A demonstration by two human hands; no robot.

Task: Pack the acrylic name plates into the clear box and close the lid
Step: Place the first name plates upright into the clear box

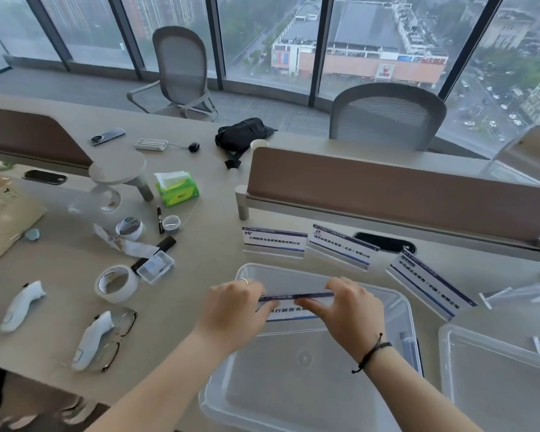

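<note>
A: Head view first. What are the hands doing?

B: Both hold one name plate [296, 304] by its ends over the far part of the clear box [409, 313]. The left hand [236, 302] has its fingers [267, 305] curled narrowly round the left end, a ring on one finger. The right hand [349, 307] pinches the right end, fingers close together, a dark cord at the wrist.

A: Can you read the held plate?

B: Only part: a dark blue strip on top, and between the hands the characters 行股份有. The rest is covered.

A: And beyond the fingers?

B: Three more plates on the bench [200, 275]. The left plate [273, 241] stands upright just past the box, with a W logo and a line ending 有限公司. The middle plate [342, 246] ends in (北京)有限公司. The right plate [430, 282] is tilted, right of the right hand, ending (中国)有限公司.

A: The lid?

B: A clear lid [496, 369] lies right of the box, beside the right wrist
</note>
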